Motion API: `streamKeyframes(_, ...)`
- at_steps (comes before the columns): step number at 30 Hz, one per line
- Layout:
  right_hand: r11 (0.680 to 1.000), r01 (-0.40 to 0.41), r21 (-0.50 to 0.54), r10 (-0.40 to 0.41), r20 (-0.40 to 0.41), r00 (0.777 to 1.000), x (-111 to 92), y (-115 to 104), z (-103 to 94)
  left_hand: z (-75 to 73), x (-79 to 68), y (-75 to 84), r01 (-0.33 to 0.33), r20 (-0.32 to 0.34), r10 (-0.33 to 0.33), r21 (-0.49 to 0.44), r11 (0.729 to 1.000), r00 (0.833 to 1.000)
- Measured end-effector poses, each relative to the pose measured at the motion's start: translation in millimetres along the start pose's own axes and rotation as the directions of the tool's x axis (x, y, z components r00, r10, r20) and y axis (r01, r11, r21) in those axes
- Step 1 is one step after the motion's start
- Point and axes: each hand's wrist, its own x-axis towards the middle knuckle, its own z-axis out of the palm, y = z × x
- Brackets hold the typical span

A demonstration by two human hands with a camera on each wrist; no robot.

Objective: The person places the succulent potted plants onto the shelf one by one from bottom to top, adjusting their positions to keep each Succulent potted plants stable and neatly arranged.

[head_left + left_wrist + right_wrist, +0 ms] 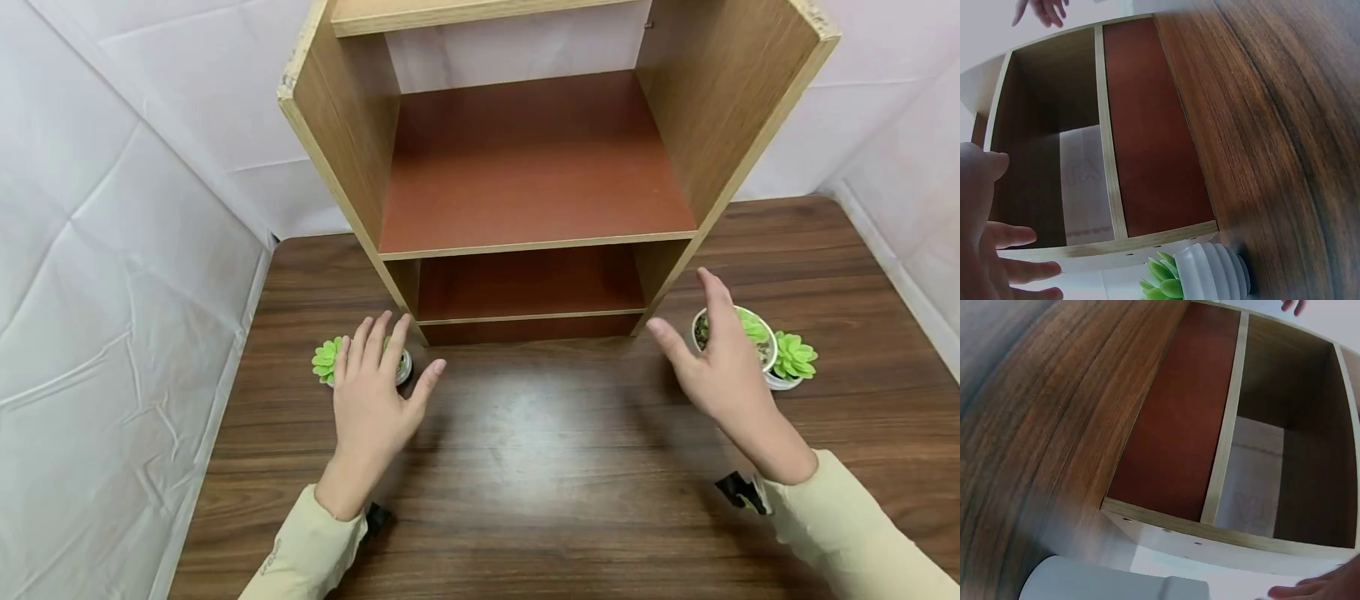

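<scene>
My left hand [371,404] is spread in the air left of a wooden shelf unit [525,167], holding nothing. Beneath it a small potted green succulent [326,360] and the rim of a white pot [406,367] peek out, mostly covered by the hand. The left wrist view has a white ribbed pot [1210,272] below the fingers and apart from them. On the other side, my right hand [723,371] hovers with thumb and fingers apart over a white-rimmed succulent pot [767,353], part of which it hides. Another succulent [793,357] in a white pot stands beside that one.
The unit stands upright at the back of a dark wood-grain table [525,467], with reddish-brown shelf boards [532,158] and open compartments. White sheeting [105,250] walls in the left, back and right sides.
</scene>
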Motion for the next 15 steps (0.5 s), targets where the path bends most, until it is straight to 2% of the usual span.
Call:
streamKeyframes(3,0.986,0.013,0.163,0.004,-0.100,0.995,9.6,0.2,0.6,0.9,1.9,-1.1,-0.005,-0.045,0.004,-0.033,0.999,0.999)
streamKeyframes(6,0.961,0.048,0.271,0.000,-0.176,0.984,20.9,-3.1,0.8,0.6,2.3,-2.4,-0.006,-0.050,0.003,-0.044,0.999,0.999)
streamKeyframes(11,0.929,0.114,0.352,-0.027,-0.244,0.969,40.3,-27.1,-4.1,-2.7,1.1,-7.1,-0.022,-0.049,0.020,-0.050,0.999,0.999)
streamKeyframes(15,0.930,0.135,0.343,-0.040,-0.271,0.962,56.4,-44.9,-12.2,-6.9,2.5,-11.3,-0.042,-0.054,0.039,-0.047,0.998,0.998)
